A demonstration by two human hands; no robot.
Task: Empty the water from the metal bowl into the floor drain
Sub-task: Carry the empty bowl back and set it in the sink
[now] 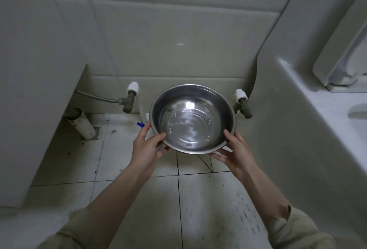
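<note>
Two wall valves [130, 99] behind the metal bowl [192, 119], stained floor tiles [208, 199] below.

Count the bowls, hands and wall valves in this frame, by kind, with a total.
metal bowl: 1
hands: 2, left hand and right hand, both gripping the bowl's rim
wall valves: 2
Total: 5

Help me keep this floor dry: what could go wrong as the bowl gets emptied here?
1. The left hand and right hand grip the round steel bowl only at its near rim; tipping it could let it slip.
2. No drain is plainly visible, so water may spread across the white floor tiles.
3. The left brass valve and right brass valve sit close beside the bowl; its rim could knock them.
</note>
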